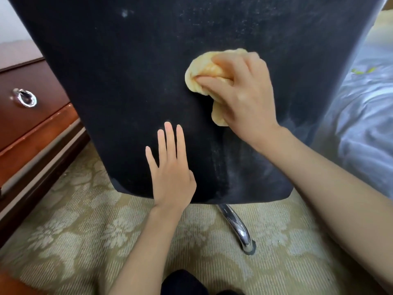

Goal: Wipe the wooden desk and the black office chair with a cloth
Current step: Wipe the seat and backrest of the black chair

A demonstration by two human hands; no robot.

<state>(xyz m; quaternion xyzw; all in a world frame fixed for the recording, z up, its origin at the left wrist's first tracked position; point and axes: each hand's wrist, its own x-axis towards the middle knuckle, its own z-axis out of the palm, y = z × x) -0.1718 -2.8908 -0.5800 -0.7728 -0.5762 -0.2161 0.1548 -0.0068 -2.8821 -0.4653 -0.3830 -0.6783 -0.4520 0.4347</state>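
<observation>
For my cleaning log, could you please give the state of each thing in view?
chair back: upright, dusty streaks showing
cloth: bunched, pressed on the chair back
right hand: grips the cloth
left hand: flat, fingers straight, on the chair back
desk drawer: closed

Chair back (148,71): black fabric, speckled with pale dust, whitish streaks toward its lower right. Cloth (198,74) against it: pale yellow-orange. Left of chair: table (32,122) in reddish-brown wood, silver ring pull (25,97). Below chair: carpet (85,231), olive-beige with cream floral pattern; chrome leg (236,226). Right of chair: bedding (365,116), pale blue-grey.
</observation>
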